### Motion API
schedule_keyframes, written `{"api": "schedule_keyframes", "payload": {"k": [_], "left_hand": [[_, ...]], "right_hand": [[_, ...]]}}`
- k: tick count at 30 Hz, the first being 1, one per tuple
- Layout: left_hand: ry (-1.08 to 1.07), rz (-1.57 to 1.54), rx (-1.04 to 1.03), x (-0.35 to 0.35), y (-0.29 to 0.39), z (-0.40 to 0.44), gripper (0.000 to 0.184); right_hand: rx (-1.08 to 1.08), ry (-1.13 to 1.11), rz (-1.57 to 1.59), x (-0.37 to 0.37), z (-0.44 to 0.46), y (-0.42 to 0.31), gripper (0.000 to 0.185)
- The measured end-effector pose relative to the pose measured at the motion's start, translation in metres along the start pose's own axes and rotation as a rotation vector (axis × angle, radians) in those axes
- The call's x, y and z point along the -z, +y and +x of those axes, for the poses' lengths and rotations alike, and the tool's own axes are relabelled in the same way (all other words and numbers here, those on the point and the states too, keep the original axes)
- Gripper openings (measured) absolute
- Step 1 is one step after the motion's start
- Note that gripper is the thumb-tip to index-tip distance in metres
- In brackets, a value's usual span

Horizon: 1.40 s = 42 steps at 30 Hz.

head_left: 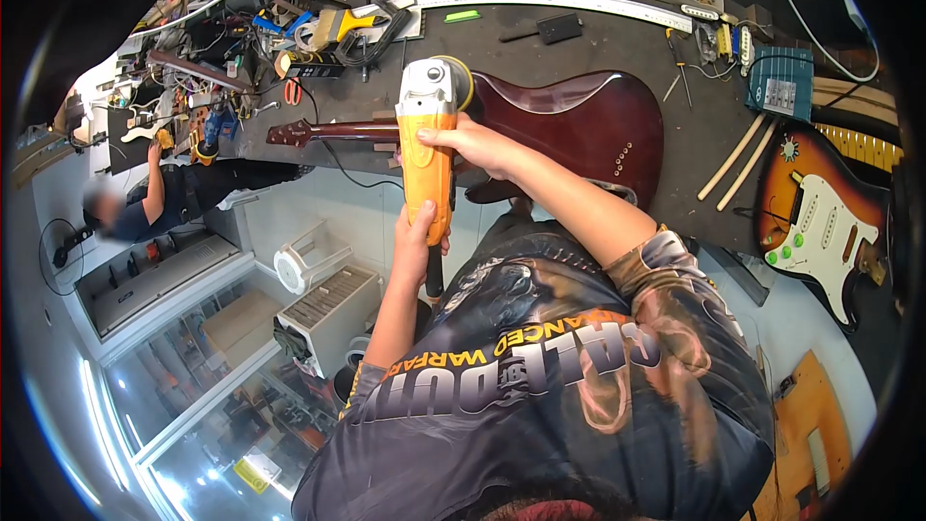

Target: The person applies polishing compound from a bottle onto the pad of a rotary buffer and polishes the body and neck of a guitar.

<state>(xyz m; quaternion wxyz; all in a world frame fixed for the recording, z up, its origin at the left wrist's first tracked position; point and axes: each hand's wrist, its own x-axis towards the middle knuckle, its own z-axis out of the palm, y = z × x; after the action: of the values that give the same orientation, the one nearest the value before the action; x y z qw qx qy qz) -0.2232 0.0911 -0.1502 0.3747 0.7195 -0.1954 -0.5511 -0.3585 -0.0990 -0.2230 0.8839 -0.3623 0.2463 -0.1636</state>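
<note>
Both my hands hold an orange angle polisher (424, 159) with a silver head and a round yellow pad (459, 77). My right hand (475, 147) wraps around the upper body near the head, thumb on top. Lower down, my left hand (415, 241) grips the rear end. A glossy dark red electric guitar (579, 125) lies back side up on the dark workbench (492, 34), its neck pointing left. The pad is tilted on edge beside the guitar body; whether they touch I cannot tell.
Several tools and a yellow brush (342, 25) crowd the bench's back left. A long metal ruler (559, 2) lies across the back. Two wooden sticks (738, 164) and a sunburst guitar (820, 203) are at right. Another person (174, 193) works at far left.
</note>
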Motion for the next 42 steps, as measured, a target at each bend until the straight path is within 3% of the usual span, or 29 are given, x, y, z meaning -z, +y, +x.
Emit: {"api": "schedule_keyframes", "payload": {"k": [7, 13, 18, 22, 29, 36, 40, 42], "left_hand": [[-0.035, 0.122, 0.036, -0.013, 0.017, -0.003, 0.048], [-0.098, 0.262, 0.070, -0.023, 0.046, -0.021, 0.048], [-0.053, 0.222, 0.046, -0.022, 0.032, -0.018, 0.046], [-0.097, 0.194, 0.066, -0.015, 0.017, -0.025, 0.045], [-0.286, 0.414, -0.027, -0.012, -0.012, -0.024, 0.059], [-0.477, 0.404, -0.056, -0.070, 0.000, 0.007, 0.062], [-0.511, 0.484, 0.108, -0.114, 0.033, 0.017, 0.056], [-0.484, 0.442, 0.083, -0.132, 0.038, 0.021, 0.053]], "right_hand": [[-0.009, 0.029, 0.051, 0.001, -0.049, -0.033, 0.063], [-0.033, 0.137, 0.189, 0.001, -0.088, -0.031, 0.057], [-0.007, 0.074, 0.186, 0.010, -0.064, -0.011, 0.073], [0.039, 0.028, 0.229, 0.006, -0.093, -0.014, 0.067], [-0.032, 0.177, 0.291, 0.022, -0.150, 0.038, 0.095], [0.016, 0.336, 0.396, 0.052, -0.205, 0.037, 0.094], [0.060, 0.467, 0.342, 0.073, -0.219, 0.006, 0.088], [0.090, 0.480, 0.307, 0.086, -0.215, -0.003, 0.085]]}}
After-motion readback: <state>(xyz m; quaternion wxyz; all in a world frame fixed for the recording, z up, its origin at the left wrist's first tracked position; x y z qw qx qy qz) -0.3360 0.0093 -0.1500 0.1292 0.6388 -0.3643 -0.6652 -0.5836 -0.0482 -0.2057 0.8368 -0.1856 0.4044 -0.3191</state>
